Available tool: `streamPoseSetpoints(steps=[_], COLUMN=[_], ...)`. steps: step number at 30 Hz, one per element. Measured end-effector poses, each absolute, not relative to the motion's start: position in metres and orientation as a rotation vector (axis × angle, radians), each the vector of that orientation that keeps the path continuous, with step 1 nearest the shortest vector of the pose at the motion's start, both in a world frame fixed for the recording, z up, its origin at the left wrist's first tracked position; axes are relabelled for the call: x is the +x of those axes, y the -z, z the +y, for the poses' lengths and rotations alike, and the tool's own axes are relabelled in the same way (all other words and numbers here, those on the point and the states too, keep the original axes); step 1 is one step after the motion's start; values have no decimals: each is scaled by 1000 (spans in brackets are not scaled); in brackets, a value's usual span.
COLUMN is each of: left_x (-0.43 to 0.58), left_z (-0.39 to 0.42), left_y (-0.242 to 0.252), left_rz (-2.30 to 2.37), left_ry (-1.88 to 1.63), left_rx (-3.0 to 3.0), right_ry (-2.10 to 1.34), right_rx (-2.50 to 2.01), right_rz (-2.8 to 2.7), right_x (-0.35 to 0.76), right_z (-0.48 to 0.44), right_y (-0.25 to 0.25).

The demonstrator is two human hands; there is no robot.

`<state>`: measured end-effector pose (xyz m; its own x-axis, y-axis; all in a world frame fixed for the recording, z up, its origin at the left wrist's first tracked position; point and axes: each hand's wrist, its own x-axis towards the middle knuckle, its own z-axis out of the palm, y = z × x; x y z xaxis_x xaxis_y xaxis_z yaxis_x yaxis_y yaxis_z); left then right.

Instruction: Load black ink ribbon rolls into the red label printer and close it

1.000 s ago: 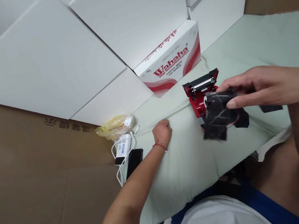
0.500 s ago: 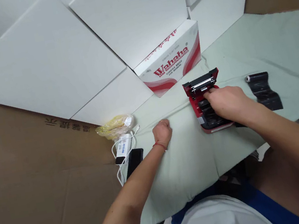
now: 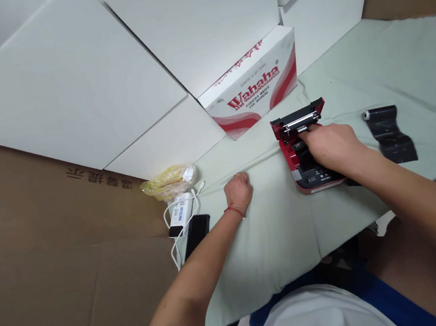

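The white-and-red box (image 3: 254,89) reads "Wahaha PURIFIED WATER FOR DRINKING", the brown cardboard (image 3: 56,248) "温馨提示".

Device (image 3: 319,174): red it was, bold red round the outside, with a black inner face and a grey patch at one corner!
Lid (image 3: 298,118): black, red at the end, and a bright silvery bar flashed right across it.
Roll (image 3: 391,135): glossy black, with a white core showing.
Wahaha box (image 3: 253,89): white, red lettering, red waves sweeping the corners!
Cloth (image 3: 278,242): pale green, plain.
Panels (image 3: 60,84): plain white.
Cardboard (image 3: 67,240): brown, dark characters printed.
Bag (image 3: 171,182): clear and yellow.
Cable (image 3: 198,203): white.
Phone (image 3: 198,231): black.
My bracelet (image 3: 235,210): red.
My shirt (image 3: 324,313): white, a little gold motif.
My shorts (image 3: 385,296): I wore blue!
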<state>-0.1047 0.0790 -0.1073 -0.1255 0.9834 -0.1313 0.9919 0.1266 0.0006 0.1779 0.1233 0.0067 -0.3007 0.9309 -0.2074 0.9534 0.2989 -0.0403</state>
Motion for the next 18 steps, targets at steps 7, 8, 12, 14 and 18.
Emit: streamPoseSetpoints(steps=[7,8,12,14,18], left_x=[-104,-104,-104,-105,-105], left_z=[78,78,78,79,79], left_y=[107,107,107,107,108], left_rz=[2287,2287,2289,2290,2289], left_ry=[125,126,130,132,133], left_rx=[2008,2008,2010,2011,2008], right_ry=[238,240,245,242,258], right_rx=[1776,1773,1757,1747,1738], right_rz=[2434,2440,2460,2474,2480], right_x=[179,180,183,184,184], right_z=[129,130,132,132,132], right_y=[2,3,8,9,8])
